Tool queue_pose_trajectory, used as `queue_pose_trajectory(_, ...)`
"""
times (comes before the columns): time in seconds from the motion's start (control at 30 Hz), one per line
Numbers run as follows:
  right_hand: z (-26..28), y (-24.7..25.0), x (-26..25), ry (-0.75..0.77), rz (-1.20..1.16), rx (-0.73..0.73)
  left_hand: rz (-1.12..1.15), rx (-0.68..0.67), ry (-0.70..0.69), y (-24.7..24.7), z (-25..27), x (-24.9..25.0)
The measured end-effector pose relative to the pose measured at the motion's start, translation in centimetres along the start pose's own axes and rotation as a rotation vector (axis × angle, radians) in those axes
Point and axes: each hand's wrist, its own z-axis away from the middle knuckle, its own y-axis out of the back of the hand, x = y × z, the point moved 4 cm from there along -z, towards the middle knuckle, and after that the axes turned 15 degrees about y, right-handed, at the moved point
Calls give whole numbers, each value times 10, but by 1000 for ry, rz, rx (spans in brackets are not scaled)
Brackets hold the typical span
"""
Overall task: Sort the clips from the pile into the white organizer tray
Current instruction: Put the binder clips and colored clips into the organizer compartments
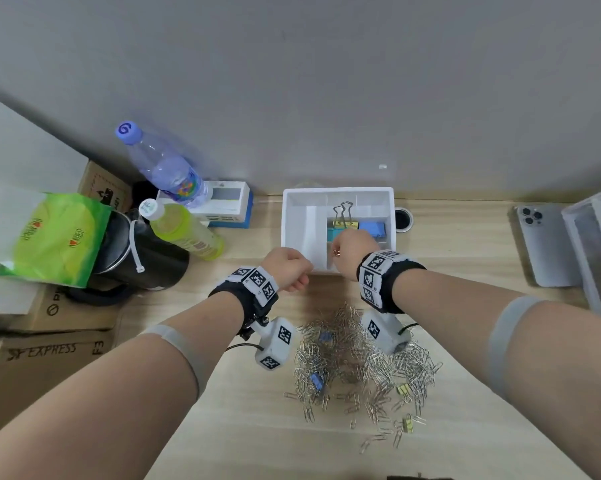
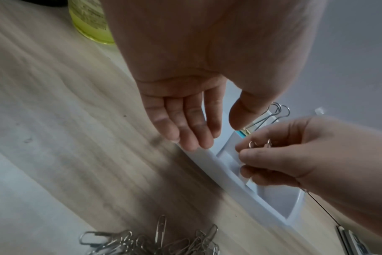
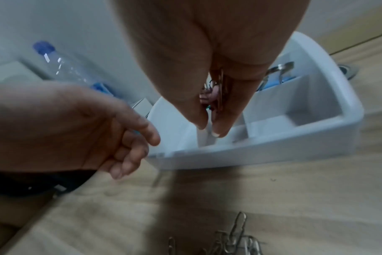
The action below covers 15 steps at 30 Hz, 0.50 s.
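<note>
The white organizer tray point(image 1: 338, 192) stands at the back of the desk, with teal, yellow and blue binder clips point(image 1: 371, 228) in its right compartments. My right hand point(image 1: 340, 249) hovers over the tray's middle front compartment and pinches a few silver paper clips point(image 3: 221, 89) between thumb and fingers point(image 2: 273, 151). My left hand point(image 2: 222, 134) hangs relaxed and empty above the tray's near-left rim point(image 2: 218, 174). The pile of paper clips point(image 1: 357, 355), with a few small blue and yellow binder clips in it, lies on the desk below both wrists.
On the left stand a clear water bottle point(image 1: 164, 164), a yellow-green bottle point(image 1: 184, 232), a black kettle point(image 1: 136, 258), a green bag point(image 1: 53, 237) and cardboard boxes point(image 1: 46, 355). A phone point(image 1: 545, 244) and clear plastic boxes point(image 1: 600, 247) lie right. A cable hole point(image 1: 403, 219) sits beside the tray.
</note>
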Motion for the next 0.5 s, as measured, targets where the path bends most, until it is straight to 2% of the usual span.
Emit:
queue_pose_trajectory(0.17,-4,-6,-3,20,205,-135,17,-13,-2,0,-4,5)
queue_pose_trajectory(0.5,-3,-1,-14,27,282,-159,82,-42,50,-6,-4,1)
